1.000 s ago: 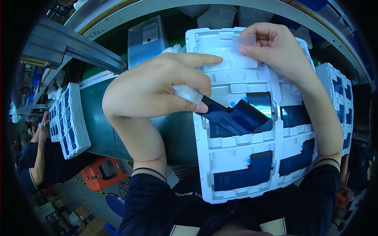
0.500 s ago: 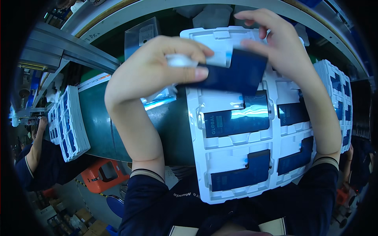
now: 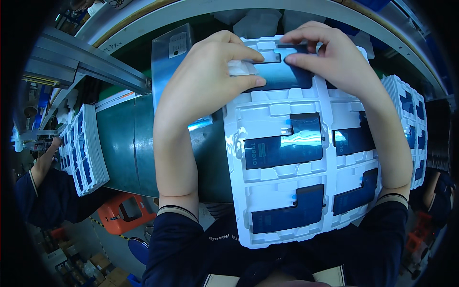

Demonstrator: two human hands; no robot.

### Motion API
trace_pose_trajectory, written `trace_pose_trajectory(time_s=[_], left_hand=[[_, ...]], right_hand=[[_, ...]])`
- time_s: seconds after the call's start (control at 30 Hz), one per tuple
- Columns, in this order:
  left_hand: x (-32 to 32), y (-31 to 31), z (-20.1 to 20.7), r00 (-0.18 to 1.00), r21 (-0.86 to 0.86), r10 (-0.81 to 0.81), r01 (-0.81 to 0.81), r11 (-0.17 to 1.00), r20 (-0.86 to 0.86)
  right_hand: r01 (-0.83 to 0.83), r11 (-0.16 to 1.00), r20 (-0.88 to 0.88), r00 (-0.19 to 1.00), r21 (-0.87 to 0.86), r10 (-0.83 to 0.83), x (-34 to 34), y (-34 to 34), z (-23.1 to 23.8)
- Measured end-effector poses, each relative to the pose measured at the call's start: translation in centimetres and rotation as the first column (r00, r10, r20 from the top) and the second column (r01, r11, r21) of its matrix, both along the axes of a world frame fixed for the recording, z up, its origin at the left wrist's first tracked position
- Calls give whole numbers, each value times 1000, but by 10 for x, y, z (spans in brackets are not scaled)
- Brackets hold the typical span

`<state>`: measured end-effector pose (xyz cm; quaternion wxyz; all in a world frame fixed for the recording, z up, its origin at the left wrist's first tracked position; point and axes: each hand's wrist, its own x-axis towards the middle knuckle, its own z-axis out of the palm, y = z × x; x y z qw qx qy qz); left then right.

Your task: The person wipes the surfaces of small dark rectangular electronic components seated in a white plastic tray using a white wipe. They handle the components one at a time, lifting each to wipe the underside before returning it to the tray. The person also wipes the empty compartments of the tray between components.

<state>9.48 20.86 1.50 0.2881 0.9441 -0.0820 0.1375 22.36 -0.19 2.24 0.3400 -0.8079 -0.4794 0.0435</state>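
Green conveyor belt carries a white moulded tray close to the person, its near-edge pockets filled with dark blue flat parts whose long axes run left to right across the tray. At the tray's far edge, the left hand pinches a small white tab between thumb and curled fingers. The right hand, fingers bent, presses fingertips on another dark blue part lying lengthwise left-right in the far pocket.
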Motion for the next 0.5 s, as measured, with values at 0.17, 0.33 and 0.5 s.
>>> trace_pose_trajectory(time_s=[0.17, 0.33, 0.5], left_hand=[[-9, -18, 15, 950, -565, 128, 58, 823, 284], [7, -52, 20, 924, -912, 43, 366, 184, 380], [22, -77, 27, 933, -877, 139, 252, 409, 333]], right_hand=[[-51, 996, -55, 997, 74, 55, -6, -5, 17], [-182, 922, -554, 753, 341, 354, -28, -8, 28], [-40, 895, -364, 904, 445, 222, -9, -26, 31]])
